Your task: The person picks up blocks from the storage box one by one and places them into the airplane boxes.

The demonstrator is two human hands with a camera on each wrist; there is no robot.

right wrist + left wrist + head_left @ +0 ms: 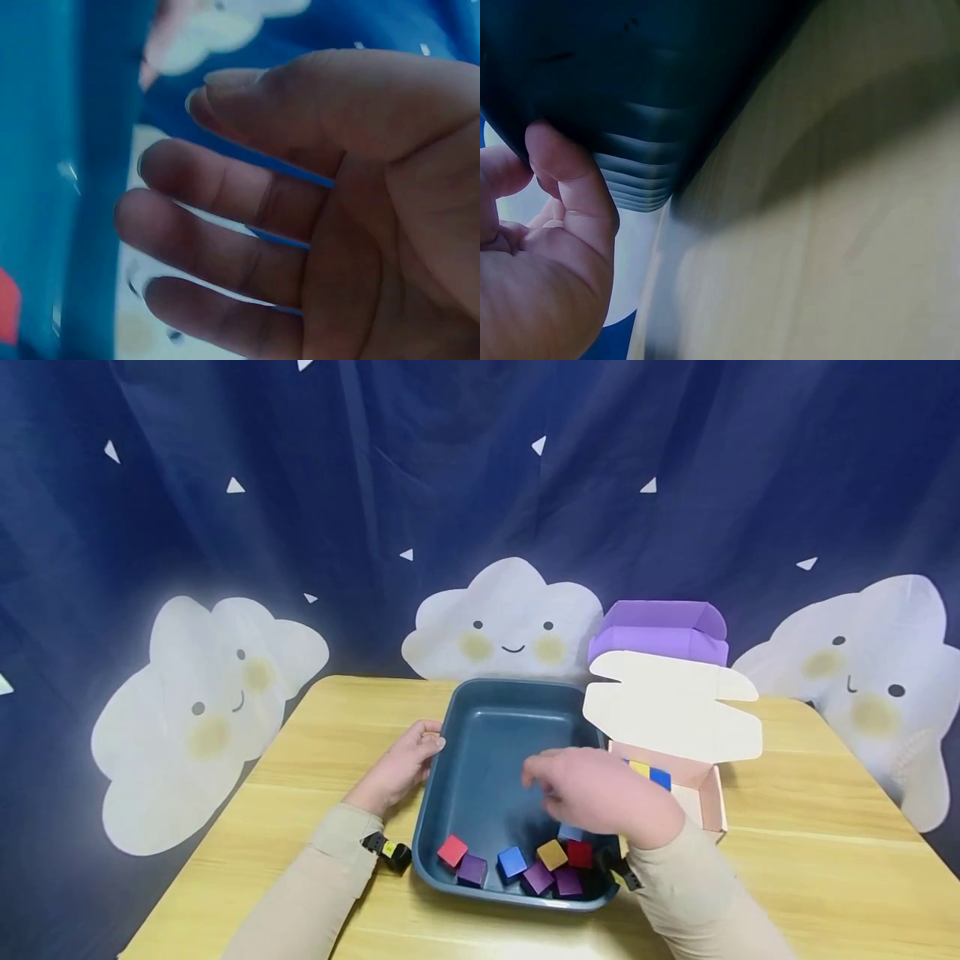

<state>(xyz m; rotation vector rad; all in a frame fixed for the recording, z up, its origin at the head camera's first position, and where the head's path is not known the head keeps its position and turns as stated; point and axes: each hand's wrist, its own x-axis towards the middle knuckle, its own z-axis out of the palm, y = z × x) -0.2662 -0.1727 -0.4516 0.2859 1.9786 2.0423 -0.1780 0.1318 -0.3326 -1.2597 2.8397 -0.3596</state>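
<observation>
A dark blue tray [495,760] lies on the table with several small cubes gathered at its near end, among them a red cube [452,851], a blue cube [512,863] and an orange cube [552,855]. At the tray's left side, my left hand [408,760] grips the rim; the left wrist view shows thumb and finger [562,161] pinching its edge. Over the tray's right half hovers my right hand [592,789]. Its fingers are relaxed and slightly bent in the right wrist view, with nothing held.
Right of the tray stands an open pink cardboard box [712,797] with yellow and blue cubes inside, its white flap [671,706] raised. Behind it is a purple cardboard box [660,643]. A dark blue curtain [450,460] with smiling clouds hangs behind the wooden table [810,827].
</observation>
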